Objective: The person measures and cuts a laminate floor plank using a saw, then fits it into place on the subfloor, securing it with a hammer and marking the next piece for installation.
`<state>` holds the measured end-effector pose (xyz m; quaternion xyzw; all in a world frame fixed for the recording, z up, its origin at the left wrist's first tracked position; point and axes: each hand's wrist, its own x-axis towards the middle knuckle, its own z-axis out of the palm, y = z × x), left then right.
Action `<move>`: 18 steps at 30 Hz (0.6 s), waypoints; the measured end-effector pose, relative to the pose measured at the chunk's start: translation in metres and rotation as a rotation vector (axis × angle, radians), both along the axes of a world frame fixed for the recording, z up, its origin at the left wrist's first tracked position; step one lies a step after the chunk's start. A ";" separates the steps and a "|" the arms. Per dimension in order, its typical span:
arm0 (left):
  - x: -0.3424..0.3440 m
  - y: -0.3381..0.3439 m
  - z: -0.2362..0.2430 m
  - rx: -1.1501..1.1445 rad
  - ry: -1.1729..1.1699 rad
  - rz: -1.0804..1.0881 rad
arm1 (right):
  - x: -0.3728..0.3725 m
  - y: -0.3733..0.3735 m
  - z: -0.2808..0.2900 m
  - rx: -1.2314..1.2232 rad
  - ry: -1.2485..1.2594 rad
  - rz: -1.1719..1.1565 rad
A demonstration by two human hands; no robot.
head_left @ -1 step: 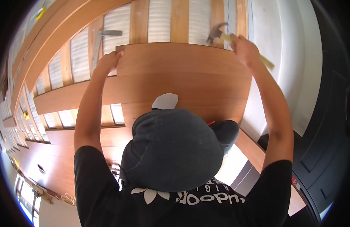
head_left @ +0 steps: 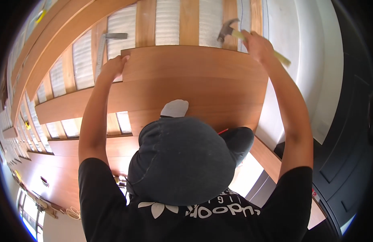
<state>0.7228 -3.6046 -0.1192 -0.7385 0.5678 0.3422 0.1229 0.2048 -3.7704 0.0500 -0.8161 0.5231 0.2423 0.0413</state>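
My right hand (head_left: 259, 46) is wrapped round the yellowish handle of a claw hammer (head_left: 237, 34). Its dark head hangs over the far edge of a brown wooden floorboard (head_left: 186, 62), near the board's right end; whether it touches cannot be told. At the left end of that same board, my left hand (head_left: 115, 67) is closed, thumb and fingers on the corner. The board lies against a longer floorboard (head_left: 81, 101) on its near side. Beyond its far edge, pale wooden battens (head_left: 189, 24) show, with silvery foam sheet (head_left: 167, 24) between them.
A try square (head_left: 114, 36) lies on the battens beyond my left hand. Loose long boards (head_left: 69, 34) lie at the far left. A white wall (head_left: 289, 44) and dark panelled doors (head_left: 339, 165) stand on the right. My socked foot (head_left: 175, 109) rests on the laid boards.
The hammer and my right hand have moved slightly to the left and away from me, with the hammer's head a little higher in view. My left hand stays at the board's corner.
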 end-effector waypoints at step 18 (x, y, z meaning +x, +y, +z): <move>-0.008 0.000 0.002 0.055 -0.077 -0.065 | -0.029 -0.053 -0.082 0.219 -0.059 0.179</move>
